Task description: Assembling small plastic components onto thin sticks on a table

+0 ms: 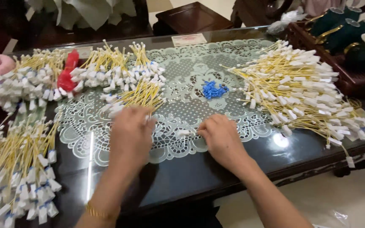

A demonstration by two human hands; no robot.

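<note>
Both hands rest palm-down on a pale green lace mat [191, 71] spread over the dark glass-topped bench [182, 177]. The left hand [131, 135] lies over the near end of a small bundle of yellow cables with white end tags [142, 95]; its fingers are curled and blurred, and whether its grip is clenched on a cable cannot be told. The right hand [221, 137] has its grip pinched around one white end tag [183, 132], which lies on the mat between the two hands. Just beyond the hands, near the mat's middle, sits a little heap of blue plastic pieces [213, 90]. A large loose pile of the same yellow cables [300, 90] spreads to the right, reaching the bench edge. More bundles lie at the far left [30, 78] and along the near left edge [15, 169], with a red bag [68, 71] among the far ones. A wooden tray of dark green cups [347, 29] stands at the far right corner.
</note>
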